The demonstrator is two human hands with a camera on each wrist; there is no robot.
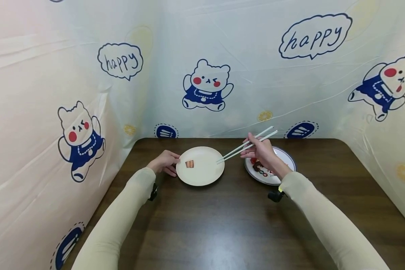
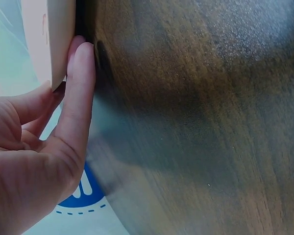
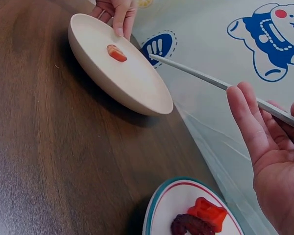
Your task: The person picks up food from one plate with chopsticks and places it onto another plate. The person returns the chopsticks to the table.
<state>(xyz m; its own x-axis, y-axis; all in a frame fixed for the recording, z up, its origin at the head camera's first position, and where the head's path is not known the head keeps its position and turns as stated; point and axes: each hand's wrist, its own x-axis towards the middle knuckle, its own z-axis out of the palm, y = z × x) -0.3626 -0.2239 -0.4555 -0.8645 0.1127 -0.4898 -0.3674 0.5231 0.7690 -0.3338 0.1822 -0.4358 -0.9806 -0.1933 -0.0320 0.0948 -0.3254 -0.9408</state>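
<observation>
My left hand (image 1: pixel 165 162) grips the left rim of a round cream plate (image 1: pixel 202 174); in the left wrist view the thumb is on the edge and fingers lie underneath. A small red-and-white striped piece of food (image 1: pixel 189 164) lies left of the plate's middle. My right hand (image 1: pixel 261 150) holds a pair of pale chopsticks (image 1: pixel 236 152), tips pointing left over the cream plate's right side with nothing between them. Below that hand is a white plate with a dark rim (image 1: pixel 287 154), partly hidden by the wrist. It bears a red flower-shaped piece (image 3: pixel 208 214) and a dark curved piece (image 3: pixel 191 225).
Both plates are near the far edge of a dark wooden table (image 1: pixel 202 221). A pale curtain (image 1: pixel 249 90) with bear drawings hangs behind the table and along its sides. Each wrist wears a small black device, the right one (image 1: pixel 275 195) just above the table.
</observation>
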